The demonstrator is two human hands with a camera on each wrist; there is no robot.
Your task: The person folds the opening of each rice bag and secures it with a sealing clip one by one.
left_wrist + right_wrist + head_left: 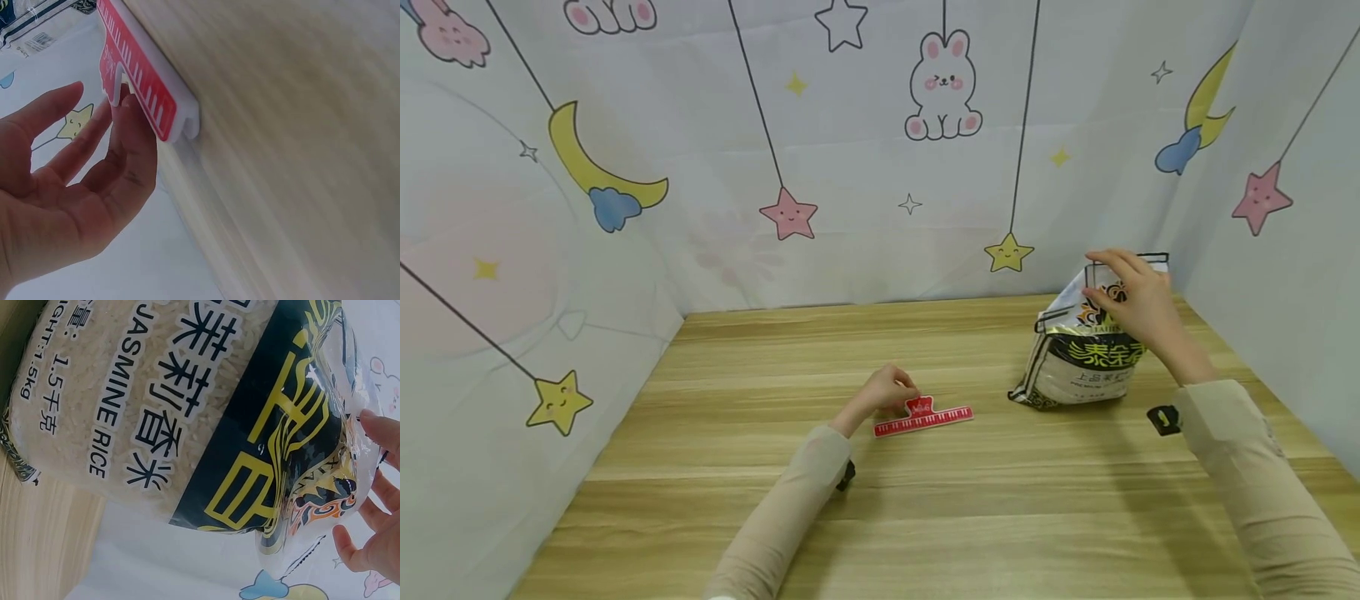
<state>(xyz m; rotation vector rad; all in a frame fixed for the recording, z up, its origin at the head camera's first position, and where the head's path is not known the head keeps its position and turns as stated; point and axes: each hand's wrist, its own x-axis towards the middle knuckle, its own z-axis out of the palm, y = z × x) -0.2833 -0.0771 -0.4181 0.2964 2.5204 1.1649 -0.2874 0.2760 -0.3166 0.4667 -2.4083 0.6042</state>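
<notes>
Lying on tbl (pixel 970 508), left of rice bag (pixel 1078 375): red clip (pixel 922 422). L hand (pixel 882 392) has half-bent fingers at its tab (pixel 919 407), thumb off; R hand (pixel 1138 302) spread wide by bag top, no grip seen. Prob. best: pinch tab squarely.

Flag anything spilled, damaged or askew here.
Nothing stands out: no visible spill, and the clear, black-banded plastic rice bag and red-and-white piano-key plastic clip look undamaged. Bag's top merely creased.

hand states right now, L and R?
Left hand: open, fingertips at the red clip, thumb apart; contact unclear.
Right hand: open, at the rice bag's top; contact unclear.
</notes>
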